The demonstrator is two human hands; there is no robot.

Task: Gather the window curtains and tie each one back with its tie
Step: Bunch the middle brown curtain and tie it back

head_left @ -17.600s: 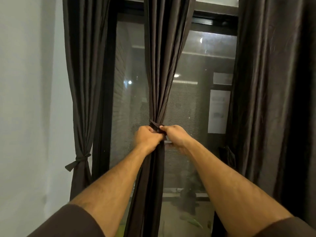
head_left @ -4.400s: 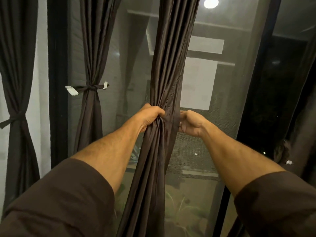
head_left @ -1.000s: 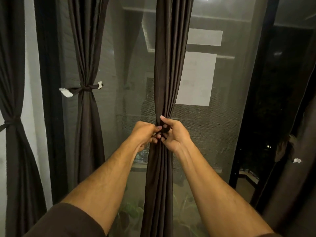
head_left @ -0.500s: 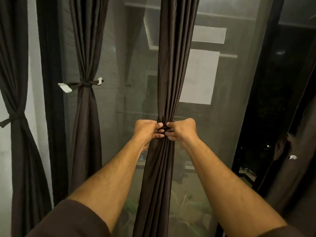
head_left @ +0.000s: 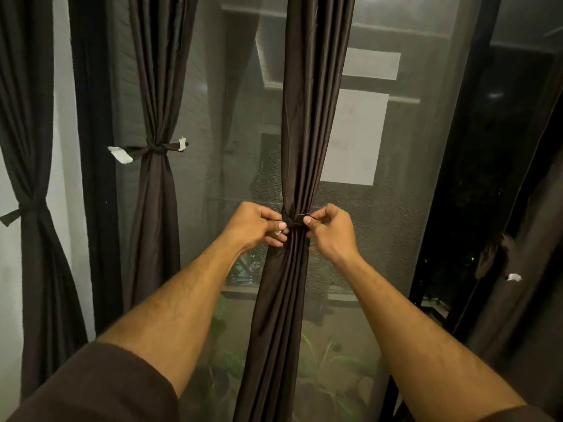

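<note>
Pinching one end of the dark tie [head_left: 293,224] at nine o'clock of its knot, the left hand [head_left: 254,227] grips it with curled fingers, the gathered middle curtain [head_left: 300,153] cinched between both fists, while the right hand [head_left: 330,231] pinches the other end at three o'clock.

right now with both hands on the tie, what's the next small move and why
Probably pull the two ends apart to snug the knot. The left hand and right hand each pinch an end of the tie, which already wraps the gathered curtain, but the knot looks small and not yet cinched.
</note>
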